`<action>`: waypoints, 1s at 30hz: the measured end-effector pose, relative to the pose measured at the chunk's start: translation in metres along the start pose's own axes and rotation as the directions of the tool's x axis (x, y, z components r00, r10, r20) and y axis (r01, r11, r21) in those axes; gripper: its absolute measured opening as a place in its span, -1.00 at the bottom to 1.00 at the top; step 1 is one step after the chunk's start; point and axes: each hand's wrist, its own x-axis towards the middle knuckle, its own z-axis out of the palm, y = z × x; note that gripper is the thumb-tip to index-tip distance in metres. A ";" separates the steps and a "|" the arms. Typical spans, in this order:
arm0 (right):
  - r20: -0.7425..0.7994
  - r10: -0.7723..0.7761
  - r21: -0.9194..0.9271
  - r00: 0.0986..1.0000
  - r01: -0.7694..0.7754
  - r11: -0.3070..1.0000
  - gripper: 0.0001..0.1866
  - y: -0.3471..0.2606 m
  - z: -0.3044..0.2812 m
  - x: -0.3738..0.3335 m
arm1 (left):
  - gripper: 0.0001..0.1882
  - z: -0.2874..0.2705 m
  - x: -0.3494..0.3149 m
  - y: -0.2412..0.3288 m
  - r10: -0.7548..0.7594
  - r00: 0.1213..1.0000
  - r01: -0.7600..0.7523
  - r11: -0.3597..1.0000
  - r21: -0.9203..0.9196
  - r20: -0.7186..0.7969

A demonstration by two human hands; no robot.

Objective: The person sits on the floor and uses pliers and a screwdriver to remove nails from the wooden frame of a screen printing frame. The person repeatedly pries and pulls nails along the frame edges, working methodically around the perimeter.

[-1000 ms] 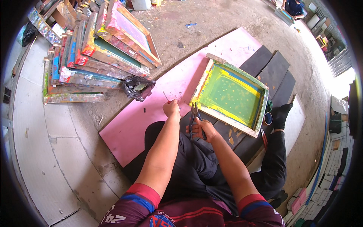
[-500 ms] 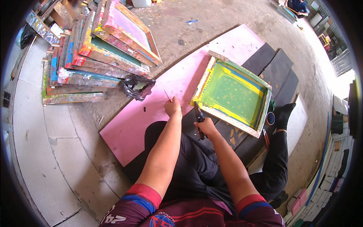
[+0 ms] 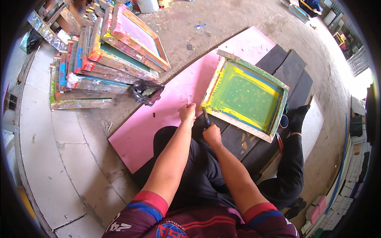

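Red-handled tool (image 3: 189,105), likely a screwdriver though too small to be sure, gripped in curled fingers of the left hand (image 3: 187,114) above the pink board (image 3: 158,123). Just to the right, dark pliers (image 3: 206,118) clasped in the closed right hand (image 3: 212,134), tips beside the near-left corner of a paint-smeared green screen frame (image 3: 247,98), laid across pink board and black planks (image 3: 291,66).

The right hand (image 3: 212,135) partly hides the pliers (image 3: 206,118).
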 end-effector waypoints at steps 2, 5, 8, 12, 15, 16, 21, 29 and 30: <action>-0.040 -0.035 -0.003 0.999 0.035 0.999 -0.60 0.011 0.000 0.011 | -0.70 0.010 -0.022 0.017 0.056 0.997 -0.062 0.988 0.142 0.048; 0.009 -0.022 0.009 1.000 0.021 1.000 -0.61 0.018 0.004 0.024 | -0.66 0.011 -0.026 0.015 0.093 0.988 -0.115 0.978 0.175 0.125; 0.019 -0.038 -0.014 0.999 0.038 0.999 -0.62 0.027 0.002 0.034 | -0.65 0.022 -0.029 0.011 0.136 0.980 -0.166 0.961 0.221 0.146; 0.008 -0.070 -0.015 0.998 0.070 0.997 -0.63 0.027 0.007 0.035 | -0.65 0.028 0.013 -0.022 0.425 0.898 -0.436 0.815 0.382 0.118; 0.080 0.039 0.061 0.996 -0.044 0.997 -0.62 0.007 -0.006 0.024 | -0.63 0.026 0.021 -0.026 0.445 0.885 -0.456 0.764 0.457 0.139; 0.069 0.044 0.053 0.997 -0.048 0.997 -0.61 0.012 -0.009 0.027 | -0.61 0.031 0.012 -0.021 0.393 0.902 -0.430 0.775 0.462 0.179; 0.070 0.082 0.047 0.994 -0.086 0.995 -0.59 0.017 -0.016 0.028 | -0.53 0.030 -0.016 0.002 0.285 0.921 -0.384 0.771 0.508 0.265; 0.080 0.035 0.004 0.996 -0.035 0.999 -0.56 0.019 -0.005 0.034 | -0.59 0.025 0.003 -0.009 0.371 0.892 -0.450 0.770 0.451 0.256; 0.064 0.044 -0.013 0.997 -0.043 0.999 -0.57 0.026 -0.006 0.036 | -0.56 0.027 -0.006 -0.005 0.320 0.907 -0.416 0.784 0.460 0.275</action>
